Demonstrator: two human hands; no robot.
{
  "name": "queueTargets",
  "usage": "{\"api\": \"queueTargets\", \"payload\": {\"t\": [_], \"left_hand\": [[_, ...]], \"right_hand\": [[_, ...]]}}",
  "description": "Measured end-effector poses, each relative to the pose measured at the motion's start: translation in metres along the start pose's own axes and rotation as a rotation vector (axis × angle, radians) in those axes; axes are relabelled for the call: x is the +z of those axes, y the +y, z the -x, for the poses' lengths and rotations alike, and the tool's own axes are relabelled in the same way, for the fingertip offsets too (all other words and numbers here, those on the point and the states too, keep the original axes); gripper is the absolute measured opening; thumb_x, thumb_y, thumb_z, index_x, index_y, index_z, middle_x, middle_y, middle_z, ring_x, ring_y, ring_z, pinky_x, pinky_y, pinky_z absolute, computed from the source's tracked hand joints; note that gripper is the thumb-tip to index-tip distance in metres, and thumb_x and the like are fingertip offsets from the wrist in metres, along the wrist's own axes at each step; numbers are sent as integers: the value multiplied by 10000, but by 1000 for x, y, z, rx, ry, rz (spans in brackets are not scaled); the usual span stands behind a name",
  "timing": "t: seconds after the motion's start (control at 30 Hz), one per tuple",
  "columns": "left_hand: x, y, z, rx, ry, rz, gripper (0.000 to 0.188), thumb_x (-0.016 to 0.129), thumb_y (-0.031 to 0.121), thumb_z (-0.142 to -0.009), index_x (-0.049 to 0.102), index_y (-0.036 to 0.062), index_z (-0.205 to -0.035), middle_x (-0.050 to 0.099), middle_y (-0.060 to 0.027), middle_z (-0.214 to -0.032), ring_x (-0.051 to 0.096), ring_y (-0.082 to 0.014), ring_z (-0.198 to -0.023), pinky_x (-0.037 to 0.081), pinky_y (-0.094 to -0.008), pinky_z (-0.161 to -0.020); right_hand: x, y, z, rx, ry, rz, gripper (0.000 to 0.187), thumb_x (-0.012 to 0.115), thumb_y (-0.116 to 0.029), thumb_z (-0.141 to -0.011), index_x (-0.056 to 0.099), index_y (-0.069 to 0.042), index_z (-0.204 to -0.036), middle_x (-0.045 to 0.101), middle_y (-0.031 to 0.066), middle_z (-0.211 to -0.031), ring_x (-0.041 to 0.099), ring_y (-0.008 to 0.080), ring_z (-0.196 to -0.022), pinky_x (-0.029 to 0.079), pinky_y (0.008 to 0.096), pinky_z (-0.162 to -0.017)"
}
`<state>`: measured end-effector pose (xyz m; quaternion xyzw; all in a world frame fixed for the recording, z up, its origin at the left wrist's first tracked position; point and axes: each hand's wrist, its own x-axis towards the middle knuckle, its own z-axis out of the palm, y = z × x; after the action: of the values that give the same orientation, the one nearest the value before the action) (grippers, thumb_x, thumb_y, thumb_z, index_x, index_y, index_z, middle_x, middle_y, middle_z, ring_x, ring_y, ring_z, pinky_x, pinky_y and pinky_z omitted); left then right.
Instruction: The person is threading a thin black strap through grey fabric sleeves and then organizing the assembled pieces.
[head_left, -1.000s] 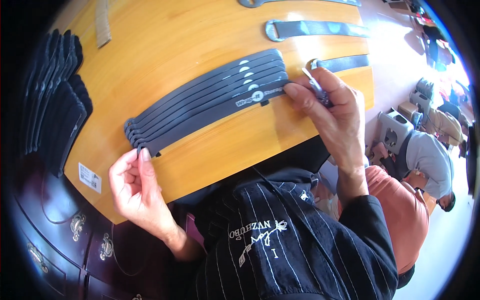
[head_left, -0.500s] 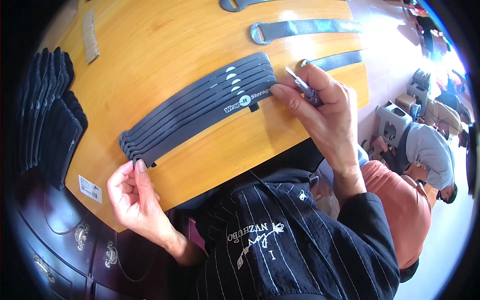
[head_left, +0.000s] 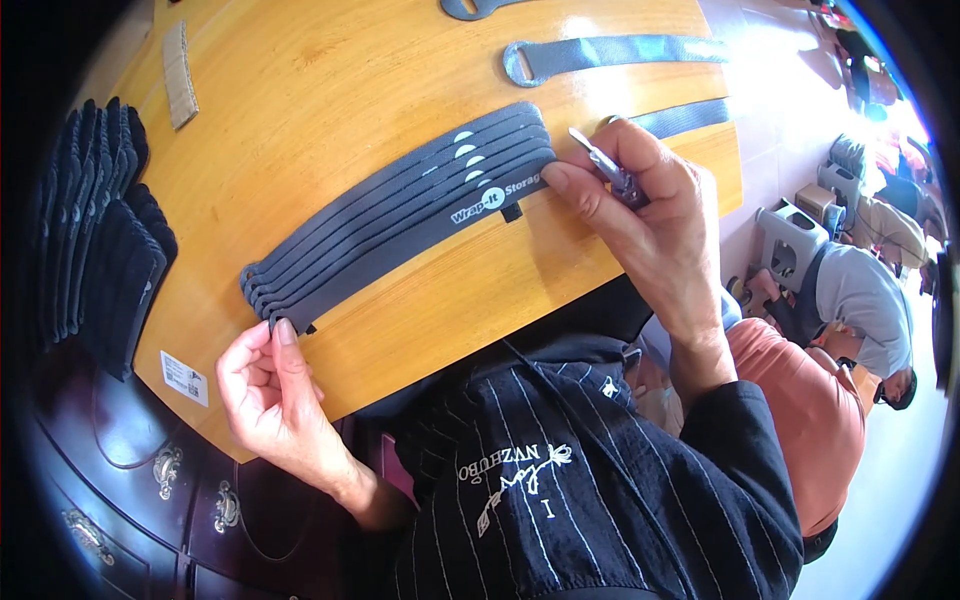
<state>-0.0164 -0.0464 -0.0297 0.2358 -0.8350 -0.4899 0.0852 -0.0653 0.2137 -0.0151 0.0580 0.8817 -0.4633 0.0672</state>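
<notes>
Several dark grey fabric straps [head_left: 395, 190] lie overlapped like a fan on the wooden table, each with a looped left end. The front strap [head_left: 400, 250] carries white print, and small black tabs stick out below it. My left hand [head_left: 285, 400] is closed, pinching the front strap's left end between thumb and fingers. At the other end my right hand [head_left: 665, 230] pinches the strap's right tip with its thumb. That same hand also holds a small pointed metal tool [head_left: 610, 170] with a dark handle, tip up and to the left. My fingers partly hide its handle.
Piles of dark straps [head_left: 90, 220] stand at the table's left edge. Grey straps with slotted ends [head_left: 620, 60] lie along the far right. A beige strip [head_left: 180, 75] rests at the far left of the table [head_left: 430, 350]. Seated people [head_left: 790, 410] and a grey stool [head_left: 795, 240] are to the right.
Almost nothing differs. The whole view has shifted very slightly, and both hands keep their hold on the front strap.
</notes>
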Motion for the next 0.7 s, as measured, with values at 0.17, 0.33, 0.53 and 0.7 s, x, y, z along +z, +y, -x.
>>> {"api": "queueTargets", "payload": {"t": [0.17,0.33,0.53,0.7], "left_hand": [[2,-2,-2,3,-11,32,162,702,26,-865,596,-1,-984,557,-9,-703,410,-15,-499,280,-154,-418],[-4,4,-7,4,-40,85,176,703,29,-864,572,8,-980,543,-8,-718,400,-18,-491,270,-161,-410],[-12,7,-9,-77,-93,0,156,696,33,-872,574,32,-970,523,16,-656,407,-20,-483,285,-167,-411],[-11,12,-14,-254,-185,146,155,704,37,-867,572,20,-946,540,7,-615,448,-24,-463,304,-171,-401]], "right_hand": [[1,-2,-2,3,14,38,208,741,-141,-847,583,-8,-831,529,-8,-688,459,54,-649,397,213,-591],[-1,-12,-4,16,-11,94,191,719,-153,-847,588,-16,-872,632,115,-710,653,246,-662,492,305,-608],[4,-17,-7,-16,-10,144,142,735,-103,-840,629,-30,-898,625,-2,-748,525,51,-672,426,210,-613],[2,-14,-5,131,13,9,110,713,-114,-853,650,-47,-913,609,14,-655,513,47,-610,425,215,-578]]}}
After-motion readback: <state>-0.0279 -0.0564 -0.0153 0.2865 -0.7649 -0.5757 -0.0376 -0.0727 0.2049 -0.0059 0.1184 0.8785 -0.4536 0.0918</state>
